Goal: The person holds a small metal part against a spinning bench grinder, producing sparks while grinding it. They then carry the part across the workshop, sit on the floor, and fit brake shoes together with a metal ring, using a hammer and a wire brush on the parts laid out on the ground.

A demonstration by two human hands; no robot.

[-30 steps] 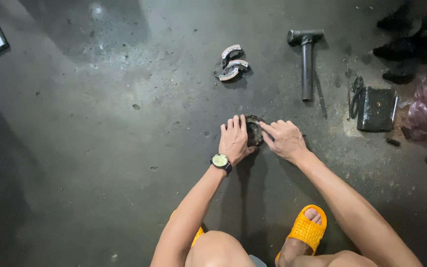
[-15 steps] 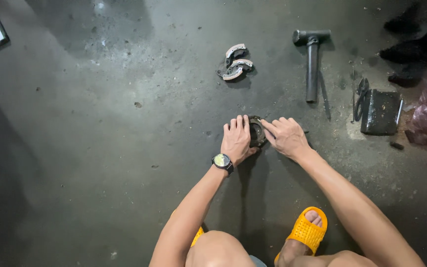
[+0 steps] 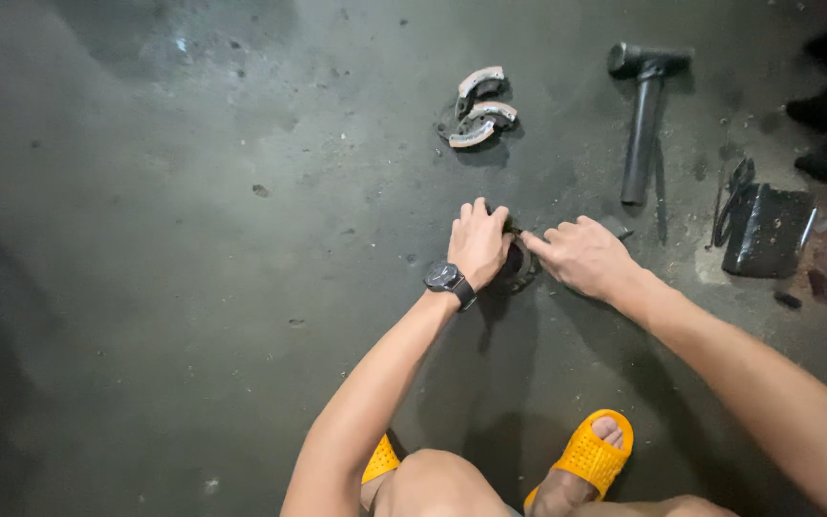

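The left hand [image 3: 479, 244], with a black wristwatch [image 3: 447, 280] on its wrist, lies fingers-closed over a dark round metal part [image 3: 519, 268] resting on the stained grey concrete floor [image 3: 193, 239]. The right hand [image 3: 581, 257] touches that part's right edge; whether it grips cannot be told. Beyond lie curved grey brake shoes [image 3: 476, 107] and, further right, a black hammer [image 3: 643, 115].

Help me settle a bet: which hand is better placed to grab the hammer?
Probably the right hand: it lies nearer the hammer, on the same side. The left hand sits farther off, pressed on the dark round part.
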